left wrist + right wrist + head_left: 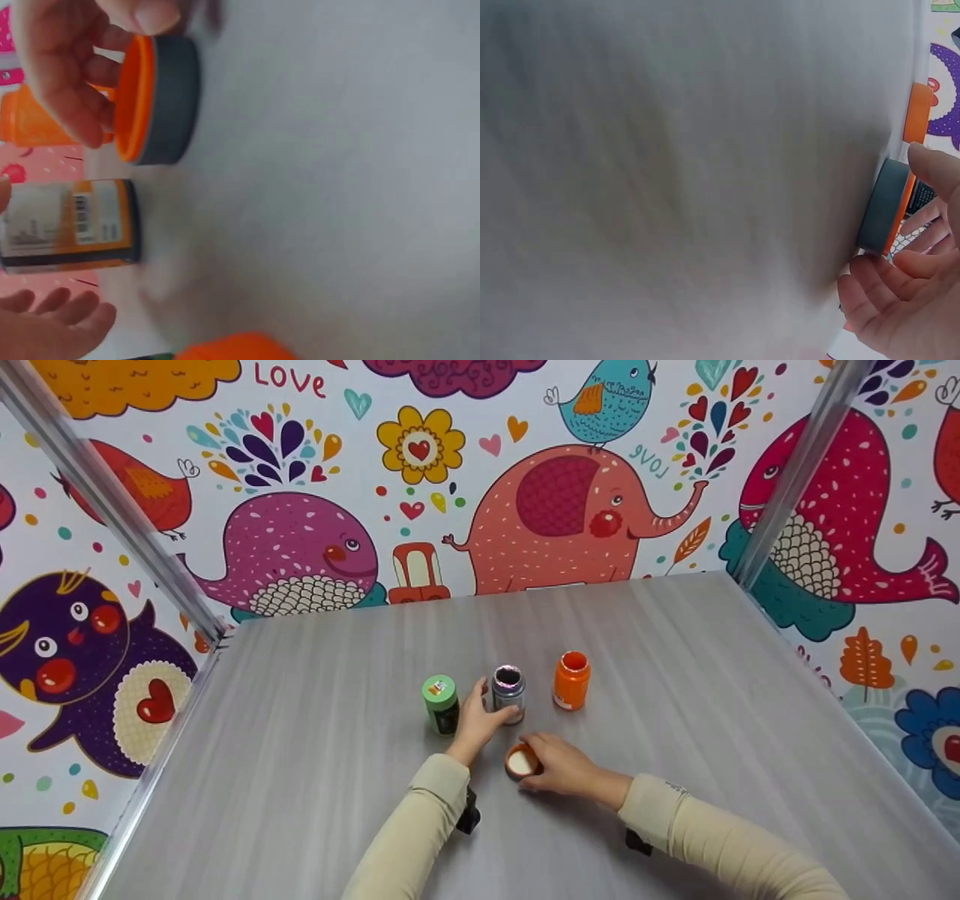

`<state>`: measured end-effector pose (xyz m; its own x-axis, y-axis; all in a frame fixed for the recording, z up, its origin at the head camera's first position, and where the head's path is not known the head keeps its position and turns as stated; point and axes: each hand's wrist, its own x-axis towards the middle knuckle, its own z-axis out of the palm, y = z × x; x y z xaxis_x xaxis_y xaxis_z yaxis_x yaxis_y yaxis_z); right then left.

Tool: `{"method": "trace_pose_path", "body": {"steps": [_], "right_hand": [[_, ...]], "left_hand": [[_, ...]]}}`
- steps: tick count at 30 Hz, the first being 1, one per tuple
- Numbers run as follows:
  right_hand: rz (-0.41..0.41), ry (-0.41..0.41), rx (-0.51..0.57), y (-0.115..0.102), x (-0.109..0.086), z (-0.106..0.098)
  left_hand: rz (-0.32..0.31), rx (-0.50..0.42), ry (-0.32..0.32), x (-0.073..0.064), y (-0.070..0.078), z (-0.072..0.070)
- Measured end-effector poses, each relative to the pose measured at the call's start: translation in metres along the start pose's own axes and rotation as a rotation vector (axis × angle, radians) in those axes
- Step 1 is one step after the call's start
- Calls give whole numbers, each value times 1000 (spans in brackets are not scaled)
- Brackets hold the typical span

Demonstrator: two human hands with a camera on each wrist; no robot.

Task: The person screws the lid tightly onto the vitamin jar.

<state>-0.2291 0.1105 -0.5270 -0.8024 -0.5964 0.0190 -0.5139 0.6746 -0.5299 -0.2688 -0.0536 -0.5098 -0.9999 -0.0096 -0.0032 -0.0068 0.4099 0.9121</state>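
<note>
A pale grey, streaky surface [300, 780] runs back to a white printed wall [480, 405]. Across it are a coral elephant [510, 540] with a blue bird [604, 416] on its back, a purple whale [277, 540], a yellow flower [392, 435] and red "LOVE" lettering [290, 380]. Metal posts stand at the two far corners, one left [116, 506], one right [801, 472]. The left wall [30, 536] carries a dark purple penguin [75, 690]; the right wall [911, 649], a crimson whale [855, 510] and a blue flower [922, 742]. Light falls soft and fairly even.
</note>
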Motion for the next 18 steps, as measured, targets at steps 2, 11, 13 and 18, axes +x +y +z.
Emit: {"method": "trace_pose_path", "body": {"steps": [2, 11, 13, 18], "right_hand": [[-15, 20, -24, 0, 0, 1], [-27, 53, -91, 1, -1, 6], [-26, 55, -89, 1, -1, 6], [-53, 91, -111, 2, -1, 8]], "left_hand": [[-3, -25, 9, 2, -2, 5], [53, 1, 69, 7, -12, 22], [56, 7, 90, 8, -13, 23], [67, 6, 104, 8, -13, 22]]}}
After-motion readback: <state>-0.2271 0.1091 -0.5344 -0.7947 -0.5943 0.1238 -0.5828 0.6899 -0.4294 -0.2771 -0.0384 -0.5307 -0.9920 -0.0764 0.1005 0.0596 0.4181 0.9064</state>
